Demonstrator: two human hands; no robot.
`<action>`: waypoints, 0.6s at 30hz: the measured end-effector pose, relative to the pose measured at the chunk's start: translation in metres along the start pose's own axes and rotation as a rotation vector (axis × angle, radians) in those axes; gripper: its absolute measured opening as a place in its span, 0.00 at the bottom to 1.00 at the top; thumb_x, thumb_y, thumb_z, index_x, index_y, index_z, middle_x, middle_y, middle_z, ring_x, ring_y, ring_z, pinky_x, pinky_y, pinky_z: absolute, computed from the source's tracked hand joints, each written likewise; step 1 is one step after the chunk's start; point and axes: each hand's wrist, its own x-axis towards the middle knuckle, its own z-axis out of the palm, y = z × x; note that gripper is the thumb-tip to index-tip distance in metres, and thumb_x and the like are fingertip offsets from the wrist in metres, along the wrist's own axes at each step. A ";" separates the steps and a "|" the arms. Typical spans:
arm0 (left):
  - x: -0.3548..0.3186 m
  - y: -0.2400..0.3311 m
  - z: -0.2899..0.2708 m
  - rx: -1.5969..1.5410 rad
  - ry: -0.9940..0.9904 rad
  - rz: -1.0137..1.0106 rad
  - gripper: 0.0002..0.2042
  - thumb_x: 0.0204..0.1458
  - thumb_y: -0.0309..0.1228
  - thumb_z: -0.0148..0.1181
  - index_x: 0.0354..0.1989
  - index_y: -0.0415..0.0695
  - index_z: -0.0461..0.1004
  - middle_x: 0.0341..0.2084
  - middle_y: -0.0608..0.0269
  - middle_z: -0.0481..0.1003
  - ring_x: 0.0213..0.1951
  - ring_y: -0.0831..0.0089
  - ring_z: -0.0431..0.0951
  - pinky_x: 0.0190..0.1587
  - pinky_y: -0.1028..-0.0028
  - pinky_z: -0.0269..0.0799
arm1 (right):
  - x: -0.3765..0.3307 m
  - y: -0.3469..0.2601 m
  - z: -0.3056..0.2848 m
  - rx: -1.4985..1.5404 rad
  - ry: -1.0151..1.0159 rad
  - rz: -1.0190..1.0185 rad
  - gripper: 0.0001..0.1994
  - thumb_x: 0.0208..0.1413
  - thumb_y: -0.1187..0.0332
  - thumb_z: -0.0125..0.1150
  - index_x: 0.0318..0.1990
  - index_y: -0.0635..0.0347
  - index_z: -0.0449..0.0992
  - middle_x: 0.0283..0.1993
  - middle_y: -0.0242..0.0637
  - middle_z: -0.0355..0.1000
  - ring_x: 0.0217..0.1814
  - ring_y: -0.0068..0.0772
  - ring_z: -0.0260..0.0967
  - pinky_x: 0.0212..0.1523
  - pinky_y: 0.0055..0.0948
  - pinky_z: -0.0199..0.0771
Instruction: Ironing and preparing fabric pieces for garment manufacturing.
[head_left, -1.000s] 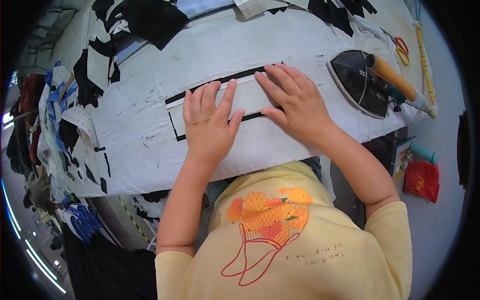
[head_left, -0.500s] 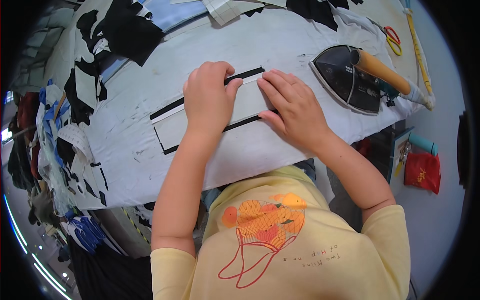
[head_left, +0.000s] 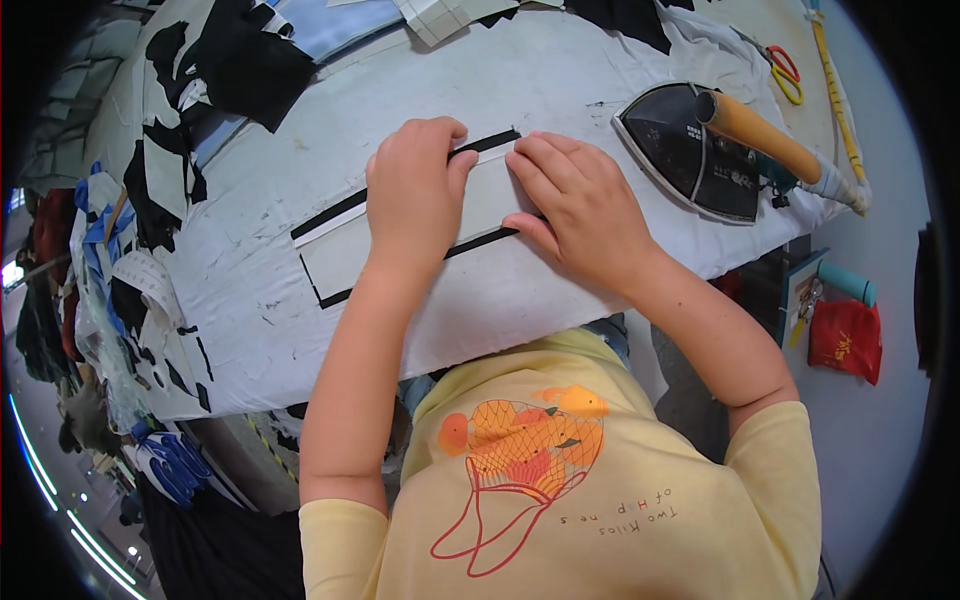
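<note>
A long white template or stiff panel (head_left: 345, 252) lies slanted on the white-covered table, with black fabric (head_left: 338, 212) showing as narrow borders along its long edges. My left hand (head_left: 413, 190) rests across its middle, fingers curled at the far edge and thumb close to them, pinching the black border there. My right hand (head_left: 585, 205) lies over the right end, fingers stretched out toward the far edge and thumb apart by the near one. That end is hidden under the palm. To the right of this hand sits an iron (head_left: 665, 140) with a wooden handle.
Scissors (head_left: 785, 75) with red and yellow handles lie beyond the iron. Black fabric scraps (head_left: 255, 70) and pale pieces cover the far left. A measuring tape (head_left: 150, 280) lies at the table's left edge. A red pouch (head_left: 845, 340) hangs at the right.
Both hands keep their places on the panel, with almost the same finger positions. The whole view has shifted slightly, so everything on the table appears a little further left.
</note>
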 end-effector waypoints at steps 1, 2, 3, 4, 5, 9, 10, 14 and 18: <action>0.002 -0.001 -0.002 -0.047 -0.076 -0.120 0.07 0.47 0.26 0.66 0.33 0.45 0.75 0.30 0.62 0.74 0.36 0.59 0.74 0.41 0.63 0.68 | 0.000 0.001 0.001 -0.013 0.003 -0.005 0.26 0.54 0.55 0.61 0.52 0.67 0.71 0.56 0.41 0.68 0.62 0.42 0.62 0.63 0.40 0.60; 0.005 -0.001 -0.004 -0.094 -0.153 -0.240 0.05 0.48 0.27 0.66 0.32 0.46 0.75 0.31 0.63 0.74 0.38 0.59 0.73 0.42 0.62 0.66 | 0.000 0.001 0.002 -0.026 0.006 -0.011 0.26 0.54 0.55 0.62 0.52 0.67 0.72 0.55 0.41 0.68 0.62 0.41 0.62 0.62 0.39 0.61; 0.008 0.000 -0.005 -0.095 -0.151 -0.241 0.05 0.48 0.27 0.66 0.32 0.46 0.75 0.31 0.63 0.74 0.38 0.59 0.73 0.42 0.62 0.66 | 0.001 0.001 0.001 -0.027 0.005 -0.013 0.26 0.54 0.55 0.62 0.52 0.67 0.72 0.55 0.41 0.68 0.62 0.41 0.62 0.62 0.39 0.61; 0.011 0.001 -0.007 -0.055 -0.197 -0.235 0.05 0.48 0.27 0.66 0.32 0.47 0.75 0.30 0.63 0.74 0.37 0.59 0.73 0.42 0.62 0.66 | 0.002 0.000 0.001 -0.033 0.002 -0.012 0.25 0.53 0.55 0.62 0.52 0.66 0.72 0.55 0.41 0.68 0.62 0.41 0.62 0.62 0.39 0.61; 0.013 0.001 -0.008 -0.015 -0.242 -0.228 0.05 0.48 0.28 0.66 0.32 0.47 0.75 0.29 0.62 0.74 0.37 0.59 0.74 0.42 0.62 0.66 | 0.002 0.000 0.001 -0.039 0.000 -0.012 0.25 0.53 0.55 0.62 0.51 0.66 0.72 0.54 0.40 0.68 0.61 0.41 0.62 0.61 0.38 0.61; 0.006 -0.002 -0.002 0.043 -0.053 -0.009 0.05 0.48 0.28 0.66 0.31 0.47 0.76 0.28 0.63 0.74 0.35 0.59 0.74 0.41 0.61 0.66 | 0.003 -0.002 0.000 -0.053 0.012 -0.015 0.25 0.53 0.55 0.62 0.51 0.66 0.72 0.54 0.40 0.68 0.61 0.40 0.62 0.61 0.38 0.61; 0.006 0.000 -0.004 0.046 -0.076 0.001 0.05 0.48 0.29 0.66 0.30 0.47 0.76 0.28 0.63 0.75 0.34 0.59 0.74 0.41 0.61 0.66 | 0.003 -0.002 0.000 -0.051 0.006 -0.011 0.25 0.53 0.55 0.62 0.51 0.66 0.72 0.54 0.40 0.68 0.61 0.40 0.62 0.61 0.38 0.61; 0.007 0.001 -0.013 0.031 -0.133 -0.027 0.07 0.46 0.30 0.66 0.28 0.42 0.74 0.27 0.59 0.76 0.32 0.57 0.75 0.41 0.61 0.68 | 0.005 -0.003 0.001 -0.049 -0.022 -0.003 0.25 0.53 0.55 0.62 0.52 0.65 0.72 0.55 0.40 0.68 0.62 0.40 0.62 0.61 0.37 0.61; 0.009 -0.010 -0.049 0.080 -0.359 -0.183 0.11 0.44 0.32 0.67 0.30 0.38 0.75 0.27 0.53 0.76 0.33 0.55 0.76 0.37 0.63 0.71 | 0.003 -0.003 -0.001 -0.057 -0.024 0.002 0.25 0.54 0.54 0.62 0.52 0.65 0.72 0.56 0.40 0.68 0.62 0.39 0.62 0.61 0.37 0.61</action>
